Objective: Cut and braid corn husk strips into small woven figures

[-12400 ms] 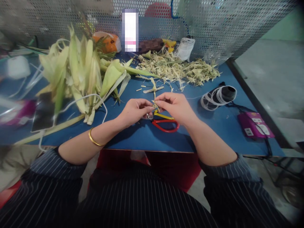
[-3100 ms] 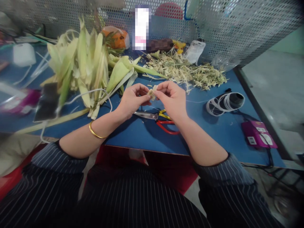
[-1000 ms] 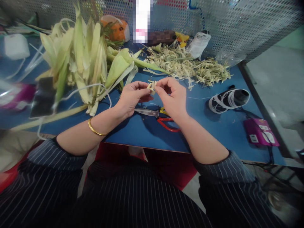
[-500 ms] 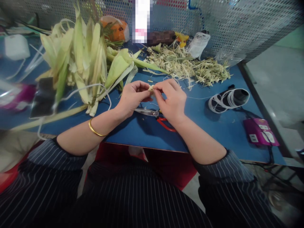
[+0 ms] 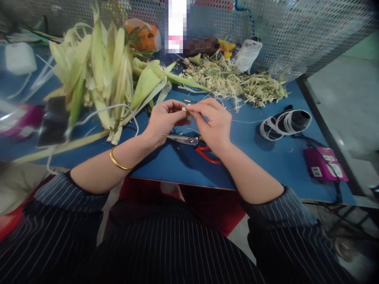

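My left hand [image 5: 167, 120] and my right hand [image 5: 213, 121] meet over the blue table, fingertips pinched together. Between them is a small pale yellowish piece [image 5: 184, 109], perhaps corn husk; most of it is hidden by the fingers. Below the hands lie scissors [image 5: 189, 139] with red handles, partly behind my right hand. A thin white thread [image 5: 248, 122] runs from near my right hand to a dark cone [image 5: 286, 124] wound with white thread. To the left of my left hand rests a big bundle of green-yellow corn husks [image 5: 103, 71].
A heap of shredded husk [image 5: 233, 81] lies behind my hands, against a perforated metal panel [image 5: 284, 31]. A purple box [image 5: 325, 165] with a black cable sits at the right. On the left are a dark phone-like slab [image 5: 53, 121], a white cable and a white block [image 5: 20, 58].
The fingertips have shifted slightly left, and the pale piece between them has turned a little. Everything else on the table stays where it was.
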`<action>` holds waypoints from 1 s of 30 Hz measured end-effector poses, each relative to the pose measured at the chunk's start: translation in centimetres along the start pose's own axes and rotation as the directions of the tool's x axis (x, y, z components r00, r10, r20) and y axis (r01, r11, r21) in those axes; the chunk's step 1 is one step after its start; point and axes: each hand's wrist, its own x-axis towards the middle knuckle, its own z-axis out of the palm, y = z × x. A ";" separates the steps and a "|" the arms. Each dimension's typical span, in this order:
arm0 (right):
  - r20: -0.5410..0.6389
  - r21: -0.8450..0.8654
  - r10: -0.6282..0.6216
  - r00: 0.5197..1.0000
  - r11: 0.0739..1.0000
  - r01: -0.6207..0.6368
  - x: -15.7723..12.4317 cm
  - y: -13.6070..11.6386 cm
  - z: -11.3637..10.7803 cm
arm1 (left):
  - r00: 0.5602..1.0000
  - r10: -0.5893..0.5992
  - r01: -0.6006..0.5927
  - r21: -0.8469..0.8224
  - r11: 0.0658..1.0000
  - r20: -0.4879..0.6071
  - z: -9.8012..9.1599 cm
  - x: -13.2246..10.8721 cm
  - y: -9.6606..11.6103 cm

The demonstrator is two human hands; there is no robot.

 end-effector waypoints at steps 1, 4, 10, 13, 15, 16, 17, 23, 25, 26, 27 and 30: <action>-0.018 0.060 0.055 0.998 0.997 -0.054 0.0 0.0 0.1 | 1.000 0.030 -0.030 0.010 1.000 0.000 0.1 0.0 0.0; -0.023 0.167 0.203 0.979 0.966 -0.196 0.2 -0.2 0.1 | 0.994 0.113 -0.112 0.065 0.992 -0.006 0.2 -0.1 0.0; -0.010 0.219 0.255 0.967 0.944 -0.247 0.5 -0.3 -0.1 | 0.979 0.205 -0.204 0.161 0.966 0.010 0.3 -0.3 -0.1; 0.040 0.245 0.286 0.957 0.926 -0.287 0.7 -0.1 0.1 | 0.981 0.194 -0.191 0.164 0.968 0.000 0.4 -0.4 0.0; 0.030 0.234 0.276 0.961 0.932 -0.275 0.7 -0.2 0.1 | 0.986 0.167 -0.166 0.132 0.977 0.000 0.3 -0.3 0.0; 0.015 0.226 0.263 0.965 0.939 -0.260 0.7 -0.3 0.0 | 0.989 0.148 -0.147 0.111 0.983 0.001 0.3 -0.2 0.0; 0.000 0.218 0.252 0.968 0.945 -0.246 0.7 -0.4 0.0 | 0.992 0.128 -0.128 0.090 0.988 0.002 0.3 -0.2 0.1; -0.020 0.254 0.282 0.959 0.929 -0.268 0.4 -0.7 -0.1 | 0.995 0.102 -0.102 0.043 0.994 0.015 0.2 -0.2 0.3; -0.009 0.266 0.303 0.953 0.920 -0.290 0.4 -0.5 0.1 | 0.994 0.109 -0.109 0.056 0.992 0.011 0.2 -0.3 0.3; -0.005 0.270 0.309 0.951 0.916 -0.296 0.4 -0.4 0.1 | 0.994 0.112 -0.112 0.062 0.992 0.006 0.2 -0.3 0.3; -0.001 0.275 0.314 0.949 0.913 -0.301 0.4 -0.3 0.2 | 0.993 0.114 -0.114 0.066 0.991 0.003 0.3 -0.3 0.3; 0.019 0.298 0.331 0.944 0.899 -0.321 0.4 -0.2 0.2 | 0.993 0.117 -0.116 0.072 0.991 -0.010 0.3 -0.2 0.2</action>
